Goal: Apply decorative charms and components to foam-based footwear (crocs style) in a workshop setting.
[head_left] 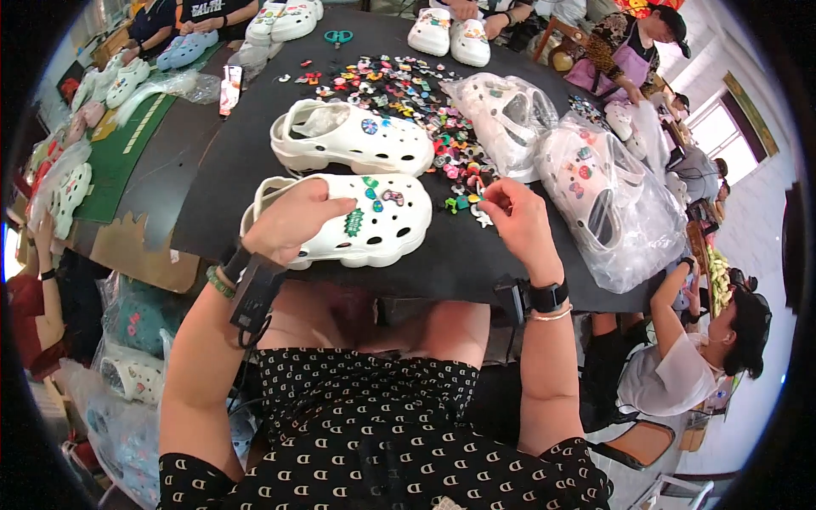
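My left hand (pixel 293 223) grips the nearer white clog (pixel 399 234) at its opening, its thumb lying over the upper. Green, blue and dark charms sit on that clog's holed toe. Just beyond it lies a second white clog (pixel 395 144) with a round blue charm and clear plastic inside. To the right, my right hand (pixel 520 223) has its thumb and fingers pinched together at the near end of a heap of small colourful charms (pixel 455 153). Whatever lies between those fingertips is too small to make out. Loose green and white charms (pixel 463 206) lie beside them.
Two bagged white clogs (pixel 608 183) (pixel 510 127) stand right of the charms on the black table (pixel 212 204). More white clogs (pixel 449 38) are at the far side. A green mat (pixel 123 161) lies left. Several people work around the table; one person (pixel 680 365) sits close on the right.
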### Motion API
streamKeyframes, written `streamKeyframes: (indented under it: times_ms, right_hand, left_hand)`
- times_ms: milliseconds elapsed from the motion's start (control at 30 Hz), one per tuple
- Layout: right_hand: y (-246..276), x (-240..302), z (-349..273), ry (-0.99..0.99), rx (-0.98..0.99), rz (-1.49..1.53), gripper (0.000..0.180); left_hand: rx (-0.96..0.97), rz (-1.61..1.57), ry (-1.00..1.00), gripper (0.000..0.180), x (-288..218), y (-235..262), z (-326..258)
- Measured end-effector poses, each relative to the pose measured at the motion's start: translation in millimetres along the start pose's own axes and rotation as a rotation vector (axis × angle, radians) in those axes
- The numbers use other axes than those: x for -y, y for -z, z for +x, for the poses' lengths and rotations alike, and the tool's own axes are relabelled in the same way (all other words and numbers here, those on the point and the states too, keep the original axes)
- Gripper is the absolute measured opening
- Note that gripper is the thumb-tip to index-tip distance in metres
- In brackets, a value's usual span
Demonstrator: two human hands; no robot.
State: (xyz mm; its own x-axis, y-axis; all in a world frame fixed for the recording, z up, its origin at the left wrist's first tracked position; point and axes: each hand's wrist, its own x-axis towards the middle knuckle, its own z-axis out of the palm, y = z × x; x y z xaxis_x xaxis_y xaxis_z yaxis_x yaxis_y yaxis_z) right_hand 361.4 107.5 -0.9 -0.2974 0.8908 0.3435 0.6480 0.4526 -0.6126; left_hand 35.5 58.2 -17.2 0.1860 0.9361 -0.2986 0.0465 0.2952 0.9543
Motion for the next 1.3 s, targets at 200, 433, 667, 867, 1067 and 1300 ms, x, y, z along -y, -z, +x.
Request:
streamKeyframes:
  times_ms: [200,433,667,867,1067,1300]
  right_hand:
    - [17.6,-66.8,5.7,-0.061,0.011,-0.199,0.014]
    - [-9.3,-86.8,28.1,0.005,0.038,-0.318,0.013]
    - [-18.0,-90.1,41.8,-0.233,0.183,-0.199,0.026]
    - [-9.2,-108.0,32.8,-0.169,0.147,-0.168,0.02]
    - [4.9,-63.5,17.0,-0.091,-0.058,-0.082,0.014]
    - [-13.9,48.1,-0.8,0.161,0.022,0.131,0.018]
  left_hand:
    - [0.024,-0.036,-0.003,0.031,1.0,-0.7,-0.8]
    - [0.016,-0.054,0.003,0.032,-5.2,-4.5,-6.2]
    - [0.034,-0.073,-0.018,0.033,0.4,-3.2,-4.3]
    - [0.072,-0.147,-0.016,0.031,-0.6,-4.6,-8.2]
    - [0.033,-0.142,-0.038,0.029,4.2,-7.3,-12.2]
    - [0.024,-0.181,-0.055,0.034,5.8,-10.8,-19.7]
